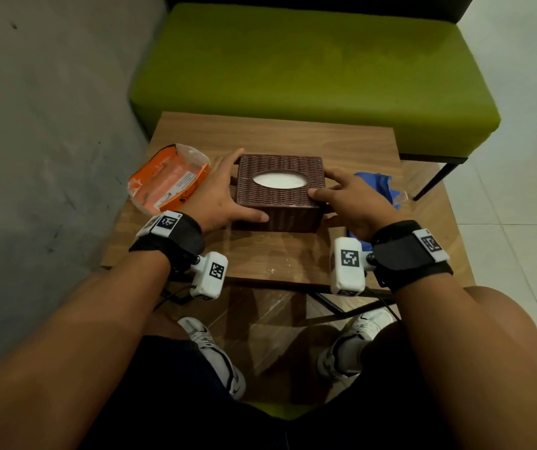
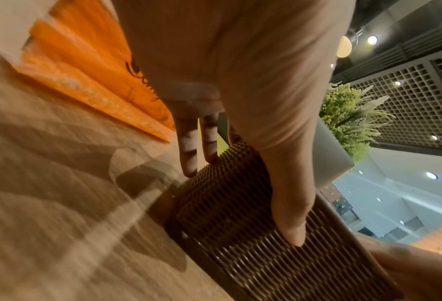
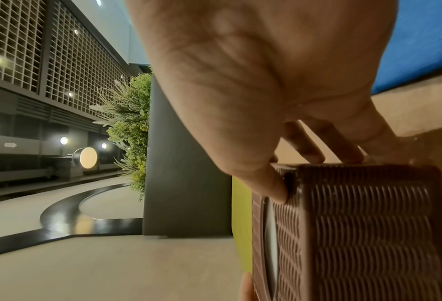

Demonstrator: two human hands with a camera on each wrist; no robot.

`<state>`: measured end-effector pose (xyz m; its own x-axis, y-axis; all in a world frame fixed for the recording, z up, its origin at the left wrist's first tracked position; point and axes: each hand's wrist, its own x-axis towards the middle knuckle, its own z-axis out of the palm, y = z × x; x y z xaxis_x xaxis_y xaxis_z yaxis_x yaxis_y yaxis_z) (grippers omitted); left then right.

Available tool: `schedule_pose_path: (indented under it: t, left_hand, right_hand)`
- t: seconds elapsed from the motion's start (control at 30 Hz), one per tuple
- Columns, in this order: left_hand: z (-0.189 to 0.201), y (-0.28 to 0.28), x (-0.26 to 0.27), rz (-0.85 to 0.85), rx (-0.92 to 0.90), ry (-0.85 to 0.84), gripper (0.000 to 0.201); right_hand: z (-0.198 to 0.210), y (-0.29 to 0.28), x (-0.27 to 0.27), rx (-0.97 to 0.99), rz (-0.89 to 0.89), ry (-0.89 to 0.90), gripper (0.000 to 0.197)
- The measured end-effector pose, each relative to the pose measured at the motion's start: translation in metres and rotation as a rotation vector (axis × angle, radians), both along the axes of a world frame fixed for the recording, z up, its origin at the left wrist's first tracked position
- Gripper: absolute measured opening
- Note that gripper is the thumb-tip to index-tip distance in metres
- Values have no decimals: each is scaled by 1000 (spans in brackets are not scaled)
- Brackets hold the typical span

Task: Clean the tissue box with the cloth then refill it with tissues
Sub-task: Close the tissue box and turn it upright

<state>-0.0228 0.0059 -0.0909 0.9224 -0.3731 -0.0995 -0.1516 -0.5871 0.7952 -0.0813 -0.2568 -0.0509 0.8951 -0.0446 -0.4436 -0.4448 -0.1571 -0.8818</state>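
Observation:
The brown woven tissue box [image 1: 280,203] stands in the middle of the wooden table [image 1: 277,254]; white tissue [image 1: 280,180] shows in its oval top opening. My left hand [image 1: 233,190] clasps the box's left end, thumb on the front face [image 2: 240,234] and straight fingers [image 2: 189,154] along the left side. My right hand [image 1: 324,186] grips the right end, thumb on the top edge [image 3: 356,224] and fingers down the right side. The blue cloth [image 1: 381,186] lies crumpled on the table behind my right hand, also seen as the blue cloth [image 3: 420,40].
An orange plastic tissue pack [image 1: 169,183] lies on the table just left of my left hand, the same orange pack [image 2: 86,71] in the left wrist view. A green bench [image 1: 309,66] stands beyond the table. A grey wall [image 1: 33,125] is close on the left.

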Motion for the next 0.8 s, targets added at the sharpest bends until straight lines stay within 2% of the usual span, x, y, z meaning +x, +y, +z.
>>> schedule_pose_path:
  t: [0.1, 0.17, 0.2, 0.27, 0.33, 0.4, 0.57, 0.63, 0.8]
  left_hand:
    - [4, -1, 6, -22, 60, 0, 140]
    - [5, -1, 9, -31, 73, -8, 138]
    - [5, -1, 10, -36, 78, -15, 137]
    - [4, 0, 12, -44, 87, -19, 133]
    - [3, 0, 14, -53, 85, -24, 132]
    - [4, -1, 15, -57, 86, -28, 130]
    - [3, -2, 14, -50, 73, -51, 126]
    - [2, -2, 13, -49, 61, -64, 123]
    - [-1, -2, 11, -42, 35, -67, 122]
  right_hand:
    - [3, -1, 6, -149, 14, -5, 56]
    - [7, -3, 13, -478, 38, -233, 57]
    - [11, -2, 18, -629, 77, -381, 50]
    - [22, 7, 30, -794, 251, -559, 31]
    - [27, 17, 46, -928, 491, -578, 22]
    - [25, 26, 59, -1052, 678, -569, 22]
    - [20, 34, 73, -1189, 865, -650, 21]
    - [21, 35, 76, -1216, 918, -693, 29]
    - [22, 41, 82, -1312, 1063, -760, 20]
